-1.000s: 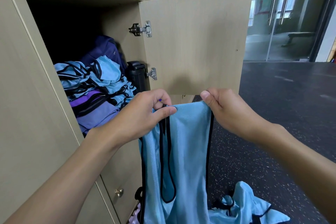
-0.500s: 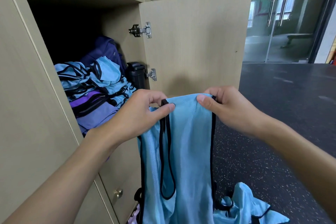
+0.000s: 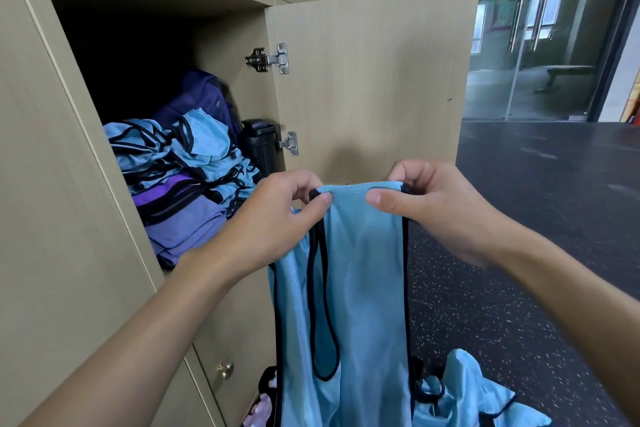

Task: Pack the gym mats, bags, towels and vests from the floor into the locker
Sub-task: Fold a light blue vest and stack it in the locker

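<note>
A light blue vest [image 3: 363,288] with black trim hangs in front of me, held by its top edge. My left hand [image 3: 277,218] pinches the top left corner, and my right hand [image 3: 433,208] pinches the top right. The open locker [image 3: 145,10] is to the left, holding a pile of blue vests [image 3: 180,149] on purple folded fabric [image 3: 180,225], a dark blue bag [image 3: 204,97] behind them and a black cylinder [image 3: 259,142] at the right side. More blue vests [image 3: 478,395] lie on the floor at the bottom right.
The locker door [image 3: 374,80] stands open behind the held vest. A lower locker door with a brass knob [image 3: 225,369] is beneath. Dark speckled floor [image 3: 536,218] stretches right toward glass doors [image 3: 526,45].
Both hands have drawn closer together along the vest's top edge, bunching it narrower. The vest stays hanging in front of the open door.
</note>
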A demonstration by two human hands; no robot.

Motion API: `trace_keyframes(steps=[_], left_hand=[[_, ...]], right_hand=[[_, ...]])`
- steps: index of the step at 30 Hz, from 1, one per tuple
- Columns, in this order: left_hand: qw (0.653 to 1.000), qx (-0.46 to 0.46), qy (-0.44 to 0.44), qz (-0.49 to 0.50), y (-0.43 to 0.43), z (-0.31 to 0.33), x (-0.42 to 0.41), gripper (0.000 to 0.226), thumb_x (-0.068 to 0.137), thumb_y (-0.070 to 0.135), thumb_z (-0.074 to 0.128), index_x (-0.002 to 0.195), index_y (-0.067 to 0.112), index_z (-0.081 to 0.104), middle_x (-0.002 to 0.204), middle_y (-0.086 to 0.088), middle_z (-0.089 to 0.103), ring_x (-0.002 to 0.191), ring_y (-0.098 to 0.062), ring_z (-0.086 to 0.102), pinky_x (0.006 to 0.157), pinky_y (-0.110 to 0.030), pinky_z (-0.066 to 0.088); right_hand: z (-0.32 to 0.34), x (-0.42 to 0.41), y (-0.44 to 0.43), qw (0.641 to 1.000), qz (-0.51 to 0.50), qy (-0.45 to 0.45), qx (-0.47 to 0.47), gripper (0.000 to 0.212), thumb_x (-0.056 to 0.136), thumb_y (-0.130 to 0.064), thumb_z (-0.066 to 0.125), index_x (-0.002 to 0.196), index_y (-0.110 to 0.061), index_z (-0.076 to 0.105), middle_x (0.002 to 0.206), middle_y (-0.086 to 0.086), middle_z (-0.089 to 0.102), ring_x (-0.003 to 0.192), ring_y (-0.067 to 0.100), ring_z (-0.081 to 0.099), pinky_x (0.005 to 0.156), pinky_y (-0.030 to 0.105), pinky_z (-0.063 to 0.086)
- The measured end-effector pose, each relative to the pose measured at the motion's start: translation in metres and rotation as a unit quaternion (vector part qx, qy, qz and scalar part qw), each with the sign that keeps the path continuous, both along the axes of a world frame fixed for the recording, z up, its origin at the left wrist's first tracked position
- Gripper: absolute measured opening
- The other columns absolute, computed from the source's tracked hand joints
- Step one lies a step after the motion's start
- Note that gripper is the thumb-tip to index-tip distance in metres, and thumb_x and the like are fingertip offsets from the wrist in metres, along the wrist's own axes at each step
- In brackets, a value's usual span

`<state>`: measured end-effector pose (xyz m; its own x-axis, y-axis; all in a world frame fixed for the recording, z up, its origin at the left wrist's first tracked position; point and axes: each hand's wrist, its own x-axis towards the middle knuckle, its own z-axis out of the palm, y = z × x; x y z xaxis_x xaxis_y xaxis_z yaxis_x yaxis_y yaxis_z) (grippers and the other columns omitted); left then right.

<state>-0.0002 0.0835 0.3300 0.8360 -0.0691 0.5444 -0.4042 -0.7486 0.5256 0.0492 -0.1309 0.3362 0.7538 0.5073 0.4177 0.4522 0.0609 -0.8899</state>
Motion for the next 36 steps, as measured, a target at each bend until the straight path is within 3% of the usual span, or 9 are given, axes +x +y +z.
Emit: trace_keyframes(steps=[5, 7, 10, 12, 15, 19, 24, 30, 36], left_hand=[[1.0, -0.011, -0.024, -0.016, -0.003, -0.001, 0.001, 0.027, 0.094, 0.014, 0.065, 0.088, 0.04, 0.066, 0.07, 0.0, 0.058, 0.068, -0.01, 0.054, 0.061, -0.024, 0.038], [0.999, -0.036, -0.027, -0.027, -0.004, 0.002, -0.001, 0.025, 0.095, 0.015, 0.065, 0.087, 0.038, 0.067, 0.07, 0.002, 0.059, 0.066, -0.01, 0.053, 0.063, -0.027, 0.041], [0.997, -0.049, -0.029, -0.055, -0.006, 0.006, -0.004, 0.015, 0.09, 0.024, 0.061, 0.087, 0.037, 0.068, 0.087, 0.007, 0.068, 0.08, -0.015, 0.062, 0.073, -0.034, 0.049], [0.996, -0.029, -0.035, -0.078, -0.01, 0.008, -0.006, 0.016, 0.089, 0.025, 0.06, 0.085, 0.038, 0.068, 0.095, 0.021, 0.064, 0.093, -0.007, 0.061, 0.082, -0.031, 0.048], [0.995, -0.014, -0.028, -0.093, -0.013, 0.008, -0.006, 0.016, 0.088, 0.026, 0.062, 0.084, 0.039, 0.07, 0.097, 0.02, 0.058, 0.096, -0.008, 0.061, 0.087, -0.031, 0.049], [0.993, -0.038, -0.036, -0.101, -0.014, 0.007, -0.008, 0.015, 0.088, 0.024, 0.066, 0.09, 0.038, 0.073, 0.096, 0.014, 0.062, 0.093, -0.012, 0.063, 0.081, -0.037, 0.053], [0.996, -0.082, -0.004, -0.048, -0.009, 0.006, -0.004, 0.011, 0.084, 0.041, 0.066, 0.094, 0.036, 0.069, 0.087, 0.007, 0.069, 0.092, -0.016, 0.066, 0.092, -0.049, 0.05], [0.995, -0.043, 0.067, -0.063, -0.012, 0.003, -0.009, 0.036, 0.063, 0.06, 0.076, 0.084, 0.031, 0.072, 0.088, 0.009, 0.073, 0.087, -0.015, 0.069, 0.09, -0.048, 0.053], [0.996, -0.065, 0.036, -0.056, -0.009, 0.004, -0.005, 0.018, 0.078, 0.045, 0.071, 0.079, 0.027, 0.075, 0.083, 0.0, 0.073, 0.082, -0.029, 0.066, 0.081, -0.049, 0.054]], right_hand=[[-0.004, -0.002, 0.004, 0.998, 0.055, 0.02, -0.02, 0.033, 0.077, -0.037, 0.08, 0.068, -0.012, 0.061, 0.072, 0.012, 0.056, 0.07, 0.026, 0.043, 0.066, 0.038, 0.038], [-0.005, -0.001, 0.005, 0.993, 0.097, 0.061, -0.007, 0.053, 0.086, -0.057, 0.06, 0.072, -0.005, 0.06, 0.092, 0.016, 0.068, 0.08, 0.034, 0.057, 0.076, 0.046, 0.048], [-0.013, 0.004, 0.01, 0.99, 0.089, 0.103, 0.046, 0.05, 0.101, -0.039, 0.038, 0.087, 0.003, 0.06, 0.118, 0.017, 0.069, 0.108, 0.032, 0.066, 0.095, 0.046, 0.051], [-0.019, 0.006, 0.013, 0.987, 0.109, 0.108, 0.035, 0.027, 0.104, -0.017, 0.043, 0.113, 0.003, 0.06, 0.124, 0.018, 0.066, 0.106, 0.028, 0.064, 0.092, 0.042, 0.05], [-0.023, 0.004, 0.015, 0.977, 0.18, 0.112, 0.001, 0.034, 0.101, -0.013, 0.052, 0.135, -0.01, 0.055, 0.132, 0.029, 0.056, 0.107, 0.031, 0.053, 0.091, 0.046, 0.038], [-0.021, 0.002, 0.018, 0.981, 0.16, 0.109, -0.024, 0.03, 0.093, -0.017, 0.06, 0.118, -0.002, 0.066, 0.119, 0.035, 0.058, 0.102, 0.032, 0.05, 0.089, 0.048, 0.034], [-0.02, 0.004, 0.017, 0.994, 0.054, 0.09, 0.004, 0.007, 0.093, -0.002, 0.062, 0.089, -0.004, 0.067, 0.084, 0.012, 0.066, 0.077, 0.022, 0.054, 0.074, 0.034, 0.041], [-0.014, 0.001, 0.017, 0.997, 0.004, 0.069, 0.031, 0.008, 0.088, -0.003, 0.069, 0.09, 0.003, 0.064, 0.096, 0.032, 0.065, 0.085, 0.029, 0.052, 0.084, 0.045, 0.038], [-0.007, 0.001, 0.01, 0.996, 0.056, 0.069, 0.03, 0.012, 0.077, -0.02, 0.071, 0.085, -0.01, 0.068, 0.083, 0.01, 0.065, 0.077, 0.02, 0.055, 0.075, 0.028, 0.046]])
